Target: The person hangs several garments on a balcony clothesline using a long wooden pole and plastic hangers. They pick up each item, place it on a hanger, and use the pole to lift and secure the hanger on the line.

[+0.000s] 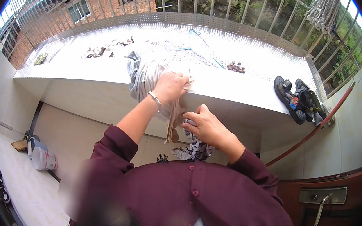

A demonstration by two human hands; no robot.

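On the front edge of the white ledge (240,90) lies a heap of pale grey cloth (140,75). My left hand (173,85) is closed on a beige cloth (173,123) beside the heap, and part of that cloth hangs down over the edge. Lower and to the right, in front of the ledge, my right hand (208,125) pinches a black-and-white patterned cloth (197,148). This cloth dangles close to my body, its lower part partly hidden by my shirt. Whether the grey and beige cloths are one piece, I cannot tell.
Black sandals (299,101) rest at the ledge's right end. Small round brown things (235,66), blue cord (192,50) and dried scraps (103,52) lie farther back, before metal bars (212,1). Buckets (43,159) stand lower left; a door handle (322,207) is lower right.
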